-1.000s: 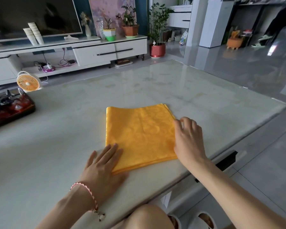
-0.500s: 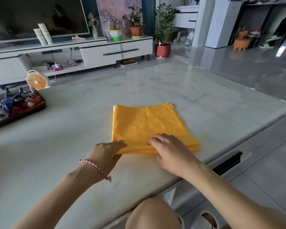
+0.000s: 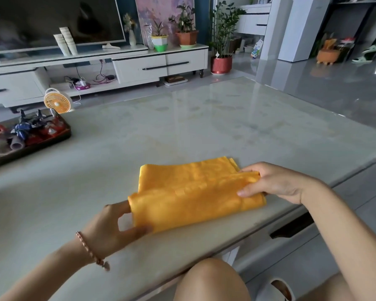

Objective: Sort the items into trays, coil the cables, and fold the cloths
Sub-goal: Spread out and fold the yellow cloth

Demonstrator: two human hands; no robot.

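A yellow-orange cloth (image 3: 195, 192) lies near the front edge of the pale marble table (image 3: 204, 127). Its near half is lifted and rolled over toward the far half, so a thick fold faces me. My left hand (image 3: 115, 227) pinches the cloth's near left corner between thumb and fingers. My right hand (image 3: 276, 183) grips the right end of the lifted fold, thumb under and fingers over it. A dark tray (image 3: 59, 137) holding several red, blue and grey items sits at the table's far left.
A small orange desk fan (image 3: 57, 103) stands just behind the tray. The table's right and front edges run close to my right arm. My bare knee (image 3: 211, 279) shows below the front edge. A TV cabinet and potted plants stand beyond the table.
Both hands have taken hold of the cloth's near edge and lifted it up and away from me, folding it over. The cloth now looks narrower. The camera has tilted right.
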